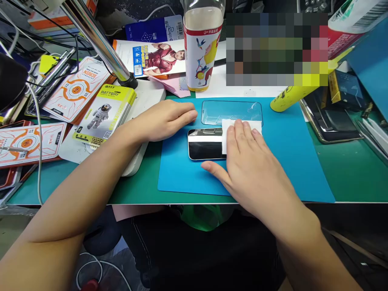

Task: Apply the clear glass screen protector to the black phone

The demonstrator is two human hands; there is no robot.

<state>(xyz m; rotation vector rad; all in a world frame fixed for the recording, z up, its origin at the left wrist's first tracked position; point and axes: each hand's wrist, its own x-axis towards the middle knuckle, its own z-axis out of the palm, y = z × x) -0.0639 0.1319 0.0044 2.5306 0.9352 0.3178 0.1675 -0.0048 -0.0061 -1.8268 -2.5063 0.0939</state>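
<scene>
Phone [206,150] is seen on the blue mat [294,145], near the clear sheet [226,112]. A white wipe [224,136] is pressed onto the phone's right end by the right hand [250,163], fingers released and flat. The left hand [166,120] is held at the mat's upper-left corner; its fingers' grip cannot be told.

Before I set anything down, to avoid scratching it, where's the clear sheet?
In the head view, the clear sheet lies on the blue mat near its far edge, right of the left hand and just beyond the phone.
</scene>
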